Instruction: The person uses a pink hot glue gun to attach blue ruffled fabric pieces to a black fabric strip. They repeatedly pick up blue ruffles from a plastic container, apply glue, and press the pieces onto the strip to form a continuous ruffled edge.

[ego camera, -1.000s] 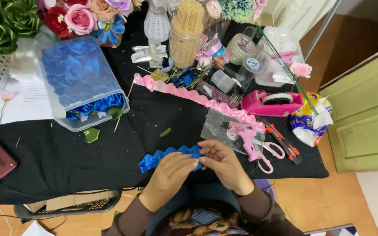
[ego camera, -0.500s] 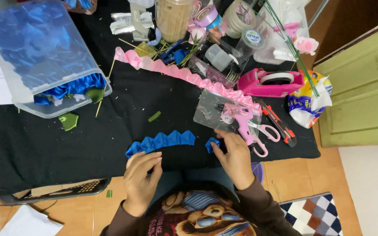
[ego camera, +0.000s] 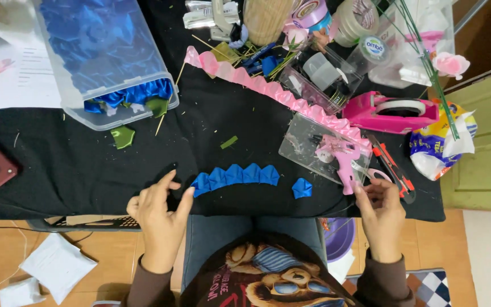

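A strip of folded blue ribbon petals (ego camera: 237, 175) lies on the black tablecloth (ego camera: 75, 165) near its front edge. My left hand (ego camera: 159, 213) rests at the strip's left end, fingers spread and the thumb touching the first petal. One loose blue petal (ego camera: 302, 188) lies just right of the strip. My right hand (ego camera: 379, 209) is farther right, away from the petal, its fingertips at the handle of a pink glue gun (ego camera: 341, 159) and the pink scissors (ego camera: 377, 175); nothing is gripped in it.
A clear plastic box of blue ribbon (ego camera: 103, 57) stands at the back left, with green leaf pieces (ego camera: 123, 137) beside it. A pink folded ribbon strip (ego camera: 262, 84) runs diagonally. Also present: a clear tray (ego camera: 308, 142), a red box cutter (ego camera: 394, 168), a pink tape dispenser (ego camera: 396, 112), jars, wire stems.
Both hands held the blue strip together a second ago. They have since parted: the strip and a loose petal lie on the cloth, and my right hand has moved right to the glue gun.
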